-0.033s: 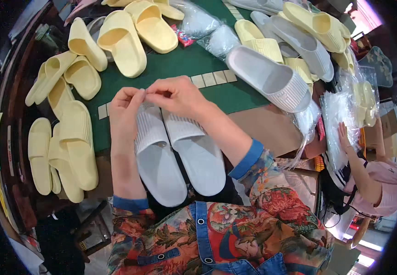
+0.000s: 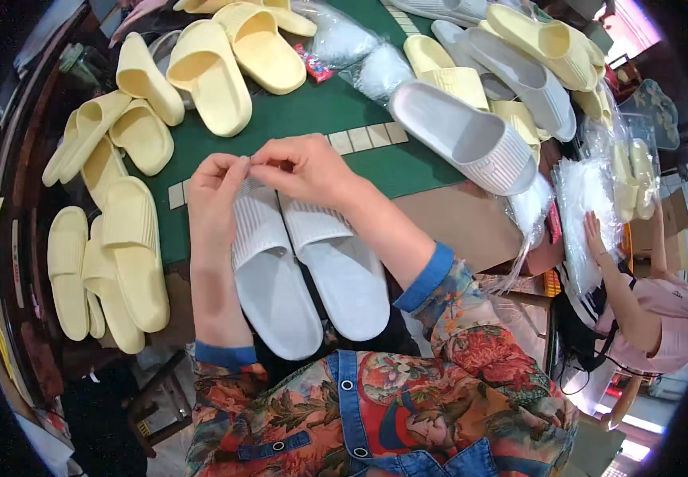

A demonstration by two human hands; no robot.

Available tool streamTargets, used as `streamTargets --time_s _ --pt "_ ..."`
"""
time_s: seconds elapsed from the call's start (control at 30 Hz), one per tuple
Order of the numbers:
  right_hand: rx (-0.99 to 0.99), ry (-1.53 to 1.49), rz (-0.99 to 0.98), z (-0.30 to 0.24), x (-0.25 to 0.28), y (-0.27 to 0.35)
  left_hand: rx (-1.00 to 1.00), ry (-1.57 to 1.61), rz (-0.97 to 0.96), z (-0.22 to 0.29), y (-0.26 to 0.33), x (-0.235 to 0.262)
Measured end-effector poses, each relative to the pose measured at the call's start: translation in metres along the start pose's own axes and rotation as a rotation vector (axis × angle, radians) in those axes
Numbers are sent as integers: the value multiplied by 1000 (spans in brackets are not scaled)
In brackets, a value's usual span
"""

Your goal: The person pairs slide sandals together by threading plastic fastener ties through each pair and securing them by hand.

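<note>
A pair of grey slides, the left slide [image 2: 280, 306] and the right slide [image 2: 348, 278], lies side by side in front of me, their open heels toward my body and ribbed straps away from me. Over the toe ends my left hand [image 2: 218, 179] and my right hand [image 2: 304, 163] meet, thumbs and fingertips pinched together. Whatever sits between those fingertips is too small or hidden to make out. My wrists flank the pair, and the left hand covers part of the left slide's toe.
Yellow slides [image 2: 137, 262] are piled along the table's left side. At right lie a single grey slide [image 2: 463, 131], more slides and clear plastic bags [image 2: 590, 207]. Bagged white stuff [image 2: 379, 71] rests on the green mat [image 2: 296, 107]. A co-worker in pink [image 2: 666, 326] handles bags at far right.
</note>
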State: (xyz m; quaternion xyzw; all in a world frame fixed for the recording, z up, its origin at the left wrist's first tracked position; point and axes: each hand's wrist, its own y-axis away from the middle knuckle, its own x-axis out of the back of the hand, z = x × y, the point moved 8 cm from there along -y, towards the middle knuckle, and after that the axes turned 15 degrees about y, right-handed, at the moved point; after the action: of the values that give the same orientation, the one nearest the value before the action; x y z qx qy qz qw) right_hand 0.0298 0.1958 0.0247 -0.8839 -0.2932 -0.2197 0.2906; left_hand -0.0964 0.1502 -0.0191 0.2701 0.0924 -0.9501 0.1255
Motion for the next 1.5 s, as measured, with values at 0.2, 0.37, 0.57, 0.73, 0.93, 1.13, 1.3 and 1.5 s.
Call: streamTargets --time_s 0.2,0.37,0.57,0.73,0.93,1.13,1.3,1.5 --pt "55 160 33 -10 5 -2 -84 -228 13 5 5 -15" --pt "78 182 49 -7 5 -2 -109 -200 40 1 -1 4" --pt "-23 145 -13 8 -2 -2 -130 -338 165 16 0 32" --pt "-294 -185 143 39 15 -4 -152 -149 331 23 -1 33" --pt "-325 -227 50 47 -6 -11 -275 -3 429 51 15 53" --pt "-391 -197 114 57 14 -2 -407 -596 263 90 103 -20" --pt "-449 -363 74 64 6 -4 -220 -1082 -204 37 148 -51" --pt "-408 -10 169 91 25 -3 -55 -1203 -142 -4 101 -72"
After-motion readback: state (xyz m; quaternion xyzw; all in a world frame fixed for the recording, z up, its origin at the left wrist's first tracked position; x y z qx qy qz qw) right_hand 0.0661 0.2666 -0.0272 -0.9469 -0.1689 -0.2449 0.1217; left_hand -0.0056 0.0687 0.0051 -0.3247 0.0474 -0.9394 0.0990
